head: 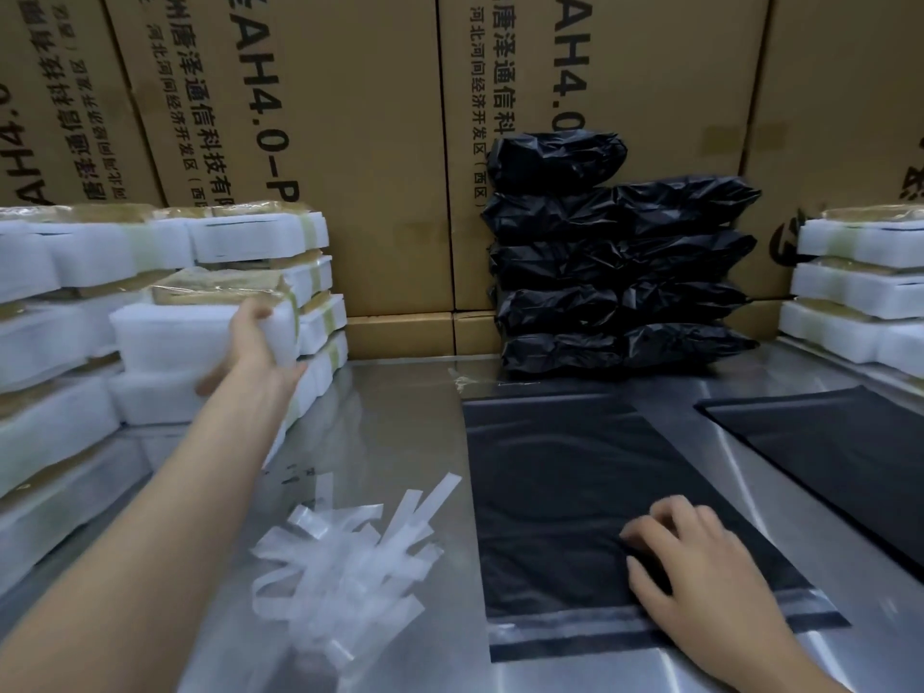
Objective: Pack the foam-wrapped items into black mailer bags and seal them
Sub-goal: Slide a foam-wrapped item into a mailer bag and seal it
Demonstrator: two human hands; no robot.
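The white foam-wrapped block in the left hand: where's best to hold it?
Grip the white foam-wrapped block at its near right end, where it juts from the stack, coming from the open table side. The left hand already clasps that end, fingers underneath; other blocks hem in its far side.

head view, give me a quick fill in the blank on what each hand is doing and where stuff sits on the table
1. The left hand grips a ____-wrapped item.
2. The right hand rests on a flat ____ mailer bag.
3. The packed bags are stacked against the ____ boxes.
4. The peeled strips lie on the table, to the ____ of the flat bag.

Missing words: foam; black; cardboard; left
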